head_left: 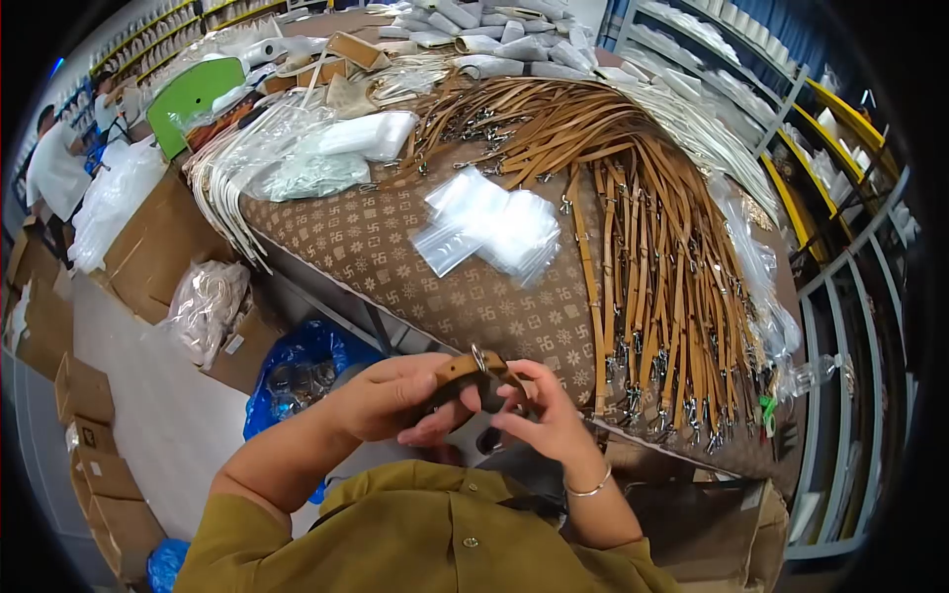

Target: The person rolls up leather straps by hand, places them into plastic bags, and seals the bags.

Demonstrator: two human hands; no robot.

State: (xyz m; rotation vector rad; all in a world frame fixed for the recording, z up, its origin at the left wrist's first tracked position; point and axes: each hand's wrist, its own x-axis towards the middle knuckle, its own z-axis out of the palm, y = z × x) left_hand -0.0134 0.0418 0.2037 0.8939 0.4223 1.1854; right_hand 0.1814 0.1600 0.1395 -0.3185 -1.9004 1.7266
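Note:
A brown leather strap (461, 370) with a metal ring is bent into a loop just off the table's front edge. My left hand (390, 397) is closed round the strap's left side. On the other side of the loop, my right hand (542, 413) has its fingers curled and pressed on the strap, with a bangle at the wrist. Beyond both hands, a stack of clear plastic bags (486, 225) lies on the patterned table cover (435, 296). Many tan leather straps with metal clips (643, 227) spread over the table's right side.
White straps (232, 188) and wrapped packets (371, 136) lie at the table's left. Rolled bundles (514, 44) are piled at the back. Below on the left are a blue bag (326, 346) and cartons (158, 247). Shelves (850, 326) stand right. Two people are far left.

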